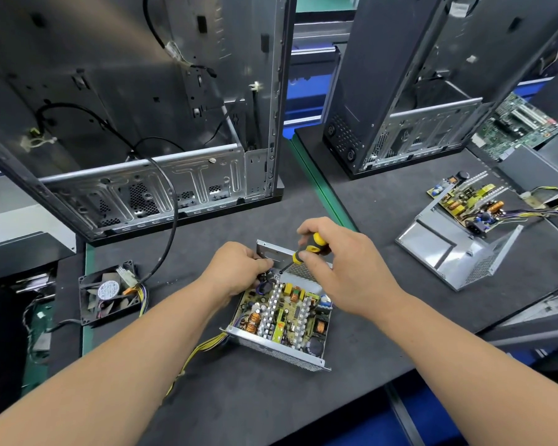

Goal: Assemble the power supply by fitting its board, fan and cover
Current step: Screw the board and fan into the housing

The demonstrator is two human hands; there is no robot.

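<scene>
Black plastic is framing the loose fan [110, 292], which is lying at the left of the dark surface [271, 400], apart from the casing. Our left hand [239, 268] is curling its fingers at the far left corner of the board [284, 312], which is sitting inside the open metal casing [273, 344]. Our right hand [339, 268] is gripping a yellow-and-black screwdriver [306, 251], its tip pointing down at that corner. Farther right, another opened supply [461, 233] is lying.

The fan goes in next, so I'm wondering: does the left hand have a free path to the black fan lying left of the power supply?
Probably yes. The fan lies in the open on the mat, nothing between it and the left hand, though that hand is busy at the board.
</scene>
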